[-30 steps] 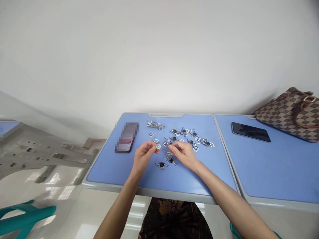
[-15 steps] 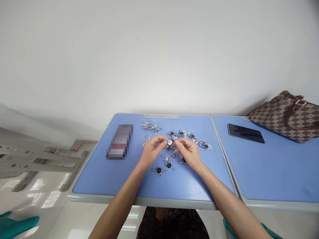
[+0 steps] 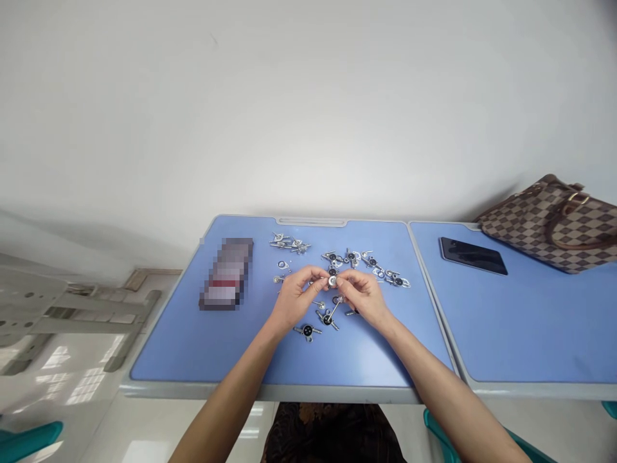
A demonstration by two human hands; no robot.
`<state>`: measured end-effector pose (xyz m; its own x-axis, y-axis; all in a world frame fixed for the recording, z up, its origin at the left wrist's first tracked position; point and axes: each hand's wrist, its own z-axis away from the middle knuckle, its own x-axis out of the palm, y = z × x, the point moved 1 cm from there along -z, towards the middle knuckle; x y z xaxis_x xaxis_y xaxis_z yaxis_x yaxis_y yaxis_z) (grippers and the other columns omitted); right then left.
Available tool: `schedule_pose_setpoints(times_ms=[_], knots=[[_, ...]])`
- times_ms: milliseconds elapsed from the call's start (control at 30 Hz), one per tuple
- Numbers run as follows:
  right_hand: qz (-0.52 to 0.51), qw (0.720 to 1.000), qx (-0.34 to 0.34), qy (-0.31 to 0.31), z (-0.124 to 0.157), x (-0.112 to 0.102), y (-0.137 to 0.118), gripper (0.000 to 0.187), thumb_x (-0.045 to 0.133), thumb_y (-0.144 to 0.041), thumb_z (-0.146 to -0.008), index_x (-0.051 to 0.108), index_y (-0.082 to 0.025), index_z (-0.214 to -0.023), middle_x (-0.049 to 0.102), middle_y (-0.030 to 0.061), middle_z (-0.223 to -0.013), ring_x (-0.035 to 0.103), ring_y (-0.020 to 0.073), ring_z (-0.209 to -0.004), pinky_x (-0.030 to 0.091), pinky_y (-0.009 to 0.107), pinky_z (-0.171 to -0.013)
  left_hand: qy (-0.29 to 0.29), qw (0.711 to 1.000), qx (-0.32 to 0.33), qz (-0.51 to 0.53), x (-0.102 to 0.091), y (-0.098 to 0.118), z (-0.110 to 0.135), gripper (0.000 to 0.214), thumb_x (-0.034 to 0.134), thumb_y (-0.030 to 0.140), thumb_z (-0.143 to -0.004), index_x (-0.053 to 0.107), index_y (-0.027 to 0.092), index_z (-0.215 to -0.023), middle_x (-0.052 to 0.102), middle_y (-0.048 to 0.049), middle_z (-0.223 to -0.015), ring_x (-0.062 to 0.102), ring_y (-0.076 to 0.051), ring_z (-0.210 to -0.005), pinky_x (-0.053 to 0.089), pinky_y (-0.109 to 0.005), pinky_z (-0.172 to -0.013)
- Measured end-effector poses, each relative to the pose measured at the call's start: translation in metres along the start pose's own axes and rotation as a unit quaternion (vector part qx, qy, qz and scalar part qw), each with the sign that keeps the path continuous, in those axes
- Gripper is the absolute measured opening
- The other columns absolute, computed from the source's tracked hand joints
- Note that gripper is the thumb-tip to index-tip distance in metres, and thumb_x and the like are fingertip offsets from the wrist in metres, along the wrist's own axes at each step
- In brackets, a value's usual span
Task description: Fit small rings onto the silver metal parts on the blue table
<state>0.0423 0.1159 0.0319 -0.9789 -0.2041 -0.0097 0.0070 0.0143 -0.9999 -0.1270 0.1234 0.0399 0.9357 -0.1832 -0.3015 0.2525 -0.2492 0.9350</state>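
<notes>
Left hand (image 3: 297,299): palm down and curled, with thumb and fingertips pinched on the near side of a round metal disc (image 3: 332,281). Right hand (image 3: 364,297): same pinch on the opposite side of the disc, fingertips almost meeting those of the left hand. Disc location: gripped between both hands, above the middle of a blue table top (image 3: 168,347).

Directly below the hands: a thin metal rod (image 3: 334,309), slanted, upper end close under the right hand; contact with the hand not distinguishable at this view. Just beneath it: two cross-shaped metal fittings (image 3: 307,330) with round black centres, lying flat and apart from each other.

Farther out, toward the far edge of the table top: a scattered row of similar fittings (image 3: 371,262), a tangled cluster of metal parts (image 3: 290,243), and small metal rings (image 3: 283,264) beyond the left hand.

Left of the parts, on the same table top: a blurred rectangular object (image 3: 226,273), too obscured to identify.

Right of the table top and alongside it: a second blue table top (image 3: 530,334), bearing a black smartphone (image 3: 472,255) and a brown checkered handbag (image 3: 549,225) at the far corner.
</notes>
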Motion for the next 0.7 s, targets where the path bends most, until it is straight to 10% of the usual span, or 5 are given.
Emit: schedule_pose_setpoints(times_ms=[500,700], knots=[[-0.008,1.000,-0.003,0.010,-0.001,0.000,-0.002,0.027,0.060,-0.043,-0.081,0.064,-0.017,-0.073,0.045,-0.0051,-0.050,0.035,0.0064,-0.040,0.026,0.020,-0.039,-0.007,0.997,0.011,-0.072,-0.004,0.002,-0.001,0.015,0.055,0.029,-0.090,0.068,0.021,-0.088,0.070,-0.0002,-0.078,0.064,-0.016,-0.074,0.049,-0.027,-0.074],[-0.038,0.998,-0.001,0.044,-0.004,-0.004,-0.005,0.027,0.060,-0.043,-0.080,0.063,-0.017,-0.073,0.044,-0.0057,-0.050,0.036,0.0061,-0.039,0.028,0.020,-0.039,0.147,0.970,0.053,-0.186,-0.052,-0.006,-0.008,0.015,0.054,0.029,-0.089,0.067,0.021,-0.086,0.068,-0.0036,-0.088,0.061,-0.018,-0.085,0.047,-0.028,-0.078]])
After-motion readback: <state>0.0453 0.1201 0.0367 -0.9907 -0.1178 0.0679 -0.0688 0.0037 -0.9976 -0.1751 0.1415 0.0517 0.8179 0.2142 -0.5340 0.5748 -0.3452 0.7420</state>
